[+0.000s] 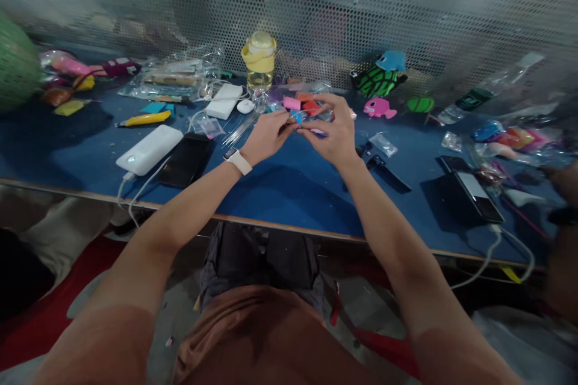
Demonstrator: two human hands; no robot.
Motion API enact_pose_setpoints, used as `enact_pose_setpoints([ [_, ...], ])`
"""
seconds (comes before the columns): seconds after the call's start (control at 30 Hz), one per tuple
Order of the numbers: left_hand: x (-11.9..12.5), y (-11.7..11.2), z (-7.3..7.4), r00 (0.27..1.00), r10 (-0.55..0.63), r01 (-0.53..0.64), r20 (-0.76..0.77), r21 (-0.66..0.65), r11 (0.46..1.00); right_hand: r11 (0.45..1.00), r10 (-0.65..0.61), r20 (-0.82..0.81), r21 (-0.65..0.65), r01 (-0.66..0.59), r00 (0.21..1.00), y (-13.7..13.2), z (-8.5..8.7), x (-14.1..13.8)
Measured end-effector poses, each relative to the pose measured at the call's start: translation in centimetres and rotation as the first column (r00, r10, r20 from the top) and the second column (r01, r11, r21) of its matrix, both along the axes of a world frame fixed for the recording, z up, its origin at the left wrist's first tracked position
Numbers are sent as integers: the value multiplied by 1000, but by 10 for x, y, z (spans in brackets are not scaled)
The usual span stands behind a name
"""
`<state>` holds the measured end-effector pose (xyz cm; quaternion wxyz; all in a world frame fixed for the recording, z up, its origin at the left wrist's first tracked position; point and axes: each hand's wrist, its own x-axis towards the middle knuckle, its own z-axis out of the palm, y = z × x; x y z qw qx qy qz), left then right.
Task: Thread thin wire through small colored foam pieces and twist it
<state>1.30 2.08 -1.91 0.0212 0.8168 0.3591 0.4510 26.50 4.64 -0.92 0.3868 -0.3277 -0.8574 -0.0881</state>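
Over the middle of the blue table, my left hand [267,137] is closed in a pinch, its fingertips close to those of my right hand [335,131]. The right fingers are pinched too, with the index finger raised and bent. A thin pale line runs between the hands; what exactly they hold is too small to make out. Just behind the fingertips lie a pink clay piece [292,103], a red piece [311,108] and a blue piece [297,115]. Thin metal wires [240,127] lie left of my left hand.
A yellow-capped bottle [261,63] stands behind. At left are a yellow cutter [144,119], a white power bank [149,149] and a dark phone [186,159]. A pink fish [380,108], a black strap [389,173] and a propped phone [474,189] lie right. Another person's arm [564,240] shows far right.
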Motion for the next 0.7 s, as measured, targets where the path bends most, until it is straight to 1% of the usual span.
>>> enact_pose_setpoints([
  [0.2, -2, 2, -2, 994, 20, -15, -108, 45, 999, 998, -40, 38, -42, 41, 999, -9, 8, -7],
  [0.33, -2, 1, 0, 990, 28, -24, -142, 29, 999, 989, -94, 96, -101, 103, 991, -8, 10, -8],
  [0.37, -2, 1, 2, 992, 26, -25, -124, 11, 1000, 988, -97, 94, -111, 108, 991, -7, 9, -8],
  [0.43, -1, -1, 4, 999, 23, -25, -35, -61, 998, 989, -81, 48, -121, 87, 996, -4, 6, -8],
  [0.5, 1, -3, 6, 994, 7, 14, 109, -191, 982, 992, -35, -27, -125, 31, 999, -2, 2, -6],
  [0.53, 2, -3, 7, 982, -7, 60, 191, -272, 960, 993, -6, -58, -122, -2, 998, -1, 1, -5],
  [0.6, 5, -3, 7, 936, -33, 191, 352, -426, 884, 993, 39, -86, -109, -48, 995, 0, 1, -2],
  [0.63, 6, -3, 6, 907, -36, 257, 421, -483, 837, 993, 47, -86, -102, -56, 995, -1, 3, -2],
  [0.7, 9, -3, 6, 853, -21, 355, 521, -551, 755, 995, 39, -73, -91, -46, 997, -4, 8, -2],
])
